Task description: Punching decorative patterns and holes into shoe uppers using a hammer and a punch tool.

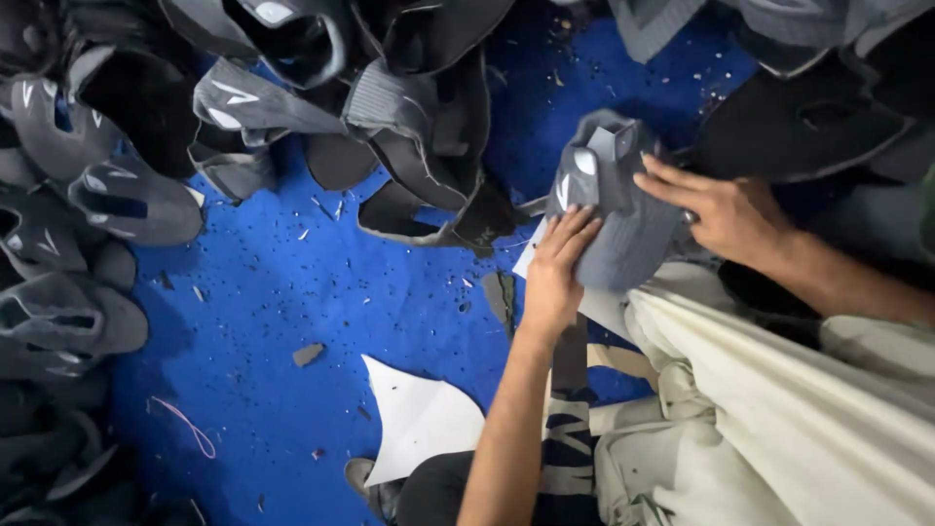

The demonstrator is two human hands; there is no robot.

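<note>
A grey knitted shoe upper with white marks stands in front of me, right of centre. My left hand lies flat against its near side, fingers pointing up. My right hand grips its right edge from the side. The upper rests on a pale cream cloth that drapes toward the lower right.
Many grey and black shoe uppers are heaped along the left edge and across the top. The blue surface is littered with small scraps. A white paper piece lies at the bottom centre, a pink thread at the lower left.
</note>
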